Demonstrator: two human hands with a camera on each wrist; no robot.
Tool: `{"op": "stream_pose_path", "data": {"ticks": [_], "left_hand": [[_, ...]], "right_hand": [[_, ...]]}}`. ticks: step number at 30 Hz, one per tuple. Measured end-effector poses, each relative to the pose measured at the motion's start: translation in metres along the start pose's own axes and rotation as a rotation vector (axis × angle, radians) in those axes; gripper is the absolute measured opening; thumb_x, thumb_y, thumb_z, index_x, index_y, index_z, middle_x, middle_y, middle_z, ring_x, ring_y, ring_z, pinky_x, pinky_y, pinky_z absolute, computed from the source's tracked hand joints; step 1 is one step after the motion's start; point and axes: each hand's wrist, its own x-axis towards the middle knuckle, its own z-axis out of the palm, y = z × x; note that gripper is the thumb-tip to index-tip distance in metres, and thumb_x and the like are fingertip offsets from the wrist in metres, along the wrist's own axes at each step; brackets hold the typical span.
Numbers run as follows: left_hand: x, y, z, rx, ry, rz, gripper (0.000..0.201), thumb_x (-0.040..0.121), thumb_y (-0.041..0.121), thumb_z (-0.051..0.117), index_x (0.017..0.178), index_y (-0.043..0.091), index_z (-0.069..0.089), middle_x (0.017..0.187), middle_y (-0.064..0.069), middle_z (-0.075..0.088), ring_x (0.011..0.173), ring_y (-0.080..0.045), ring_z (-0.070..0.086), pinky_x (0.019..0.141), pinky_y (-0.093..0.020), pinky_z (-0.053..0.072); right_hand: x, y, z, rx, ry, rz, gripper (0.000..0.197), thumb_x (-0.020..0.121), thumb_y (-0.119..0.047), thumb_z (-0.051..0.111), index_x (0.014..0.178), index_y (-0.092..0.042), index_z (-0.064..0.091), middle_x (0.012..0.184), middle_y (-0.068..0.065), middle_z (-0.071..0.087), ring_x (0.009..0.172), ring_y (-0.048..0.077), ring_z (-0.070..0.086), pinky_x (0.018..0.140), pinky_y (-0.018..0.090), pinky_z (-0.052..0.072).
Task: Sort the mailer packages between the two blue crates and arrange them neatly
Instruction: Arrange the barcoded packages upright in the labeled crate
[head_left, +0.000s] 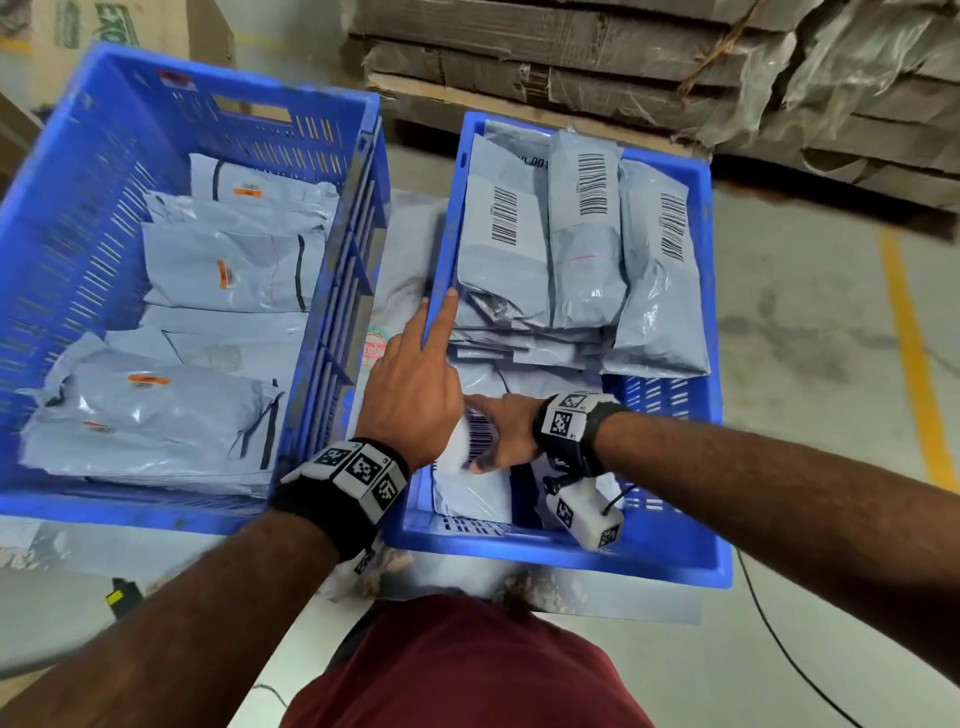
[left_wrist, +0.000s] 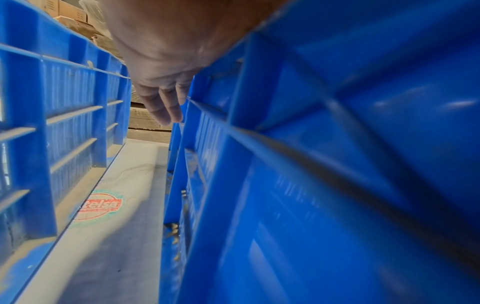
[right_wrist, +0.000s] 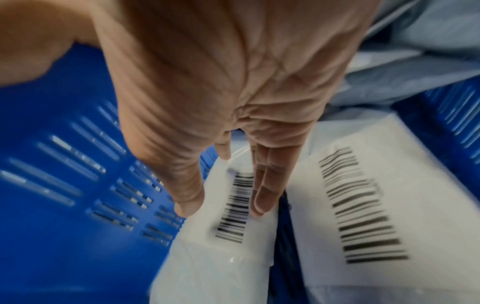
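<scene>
Below, the right hand (head_left: 506, 434) pinches a barcoded mailer (right_wrist: 228, 236) low inside the right crate (head_left: 675, 561). Left hand (head_left: 410, 395), fingers straight, rests on that crate's rim. More mailers fill the left crate (head_left: 67, 249).

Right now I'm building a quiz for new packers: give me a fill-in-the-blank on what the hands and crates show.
1. The right hand holds a mailer printed with a black ____.
2. That mailer sits inside the ____ crate.
3. The left hand rests on that crate's ____.
4. Mailers in the left crate carry ____ stickers.

Missing: barcode; right; rim; orange
</scene>
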Motion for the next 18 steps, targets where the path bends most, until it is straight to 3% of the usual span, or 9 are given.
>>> {"op": "stream_pose_path", "data": {"ticks": [3,6,8,10,13,15,18], "left_hand": [[-0.001,0.0,0.001,0.007,-0.004,-0.002,0.075,0.098,0.012,0.041,0.163,0.028,0.007,0.146,-0.018,0.044,0.105,-0.033,0.052,0.085,-0.041,0.041],[0.0,-0.002,0.002,-0.001,-0.002,0.006,0.075,0.097,0.011,0.041,0.163,0.028,0.007,0.146,-0.019,0.043,0.106,-0.033,0.051,0.087,-0.042,0.042],[0.0,-0.002,0.002,-0.007,0.001,0.011,0.075,0.098,0.011,0.042,0.162,0.027,0.007,0.146,-0.019,0.043,0.104,-0.032,0.051,0.086,-0.041,0.043],[0.0,-0.002,0.002,-0.01,0.005,0.015,0.075,0.098,0.011,0.042,0.163,0.027,0.008,0.144,-0.019,0.044,0.101,-0.03,0.051,0.083,-0.039,0.042],[0.0,-0.002,0.002,-0.009,0.006,0.015,0.075,0.098,0.011,0.042,0.163,0.027,0.008,0.142,-0.02,0.045,0.101,-0.03,0.051,0.083,-0.039,0.042],[0.0,-0.002,0.002,-0.005,0.009,0.015,0.075,0.098,0.011,0.042,0.163,0.026,0.008,0.143,-0.02,0.045,0.102,-0.032,0.051,0.085,-0.04,0.042],[0.0,-0.002,0.002,0.008,0.012,0.016,0.075,0.097,0.011,0.042,0.163,0.026,0.009,0.146,-0.019,0.043,0.104,-0.033,0.052,0.087,-0.041,0.042]], "right_hand": [[-0.022,0.01,-0.018,-0.065,0.056,-0.002,0.071,0.092,-0.045,0.065,0.152,-0.02,0.035,0.142,0.008,0.053,0.129,0.028,0.052,0.103,0.032,0.043],[-0.038,0.028,-0.022,-0.277,0.108,0.058,0.05,0.096,-0.043,0.054,0.137,-0.014,0.049,0.135,0.011,0.055,0.116,0.032,0.058,0.088,0.034,0.051],[-0.043,0.042,-0.013,-0.415,0.067,0.136,0.064,0.089,-0.044,0.062,0.142,-0.016,0.04,0.137,0.014,0.049,0.117,0.033,0.057,0.087,0.037,0.053],[-0.044,0.052,0.0,-0.422,0.032,0.173,0.09,0.078,-0.051,0.071,0.15,-0.023,0.026,0.141,0.017,0.044,0.119,0.036,0.055,0.09,0.044,0.054],[-0.037,0.052,0.013,-0.346,-0.01,0.235,0.12,0.077,-0.053,0.076,0.158,-0.025,-0.008,0.146,0.022,0.038,0.123,0.039,0.052,0.093,0.041,0.048],[-0.025,0.046,0.015,-0.304,0.013,0.242,0.134,0.073,-0.058,0.077,0.154,-0.022,-0.024,0.144,0.025,0.042,0.124,0.039,0.052,0.098,0.042,0.048],[-0.008,0.037,0.014,-0.288,0.031,0.267,0.155,0.054,-0.075,0.078,0.149,-0.022,-0.033,0.137,0.029,0.05,0.121,0.041,0.055,0.098,0.048,0.05]]}}
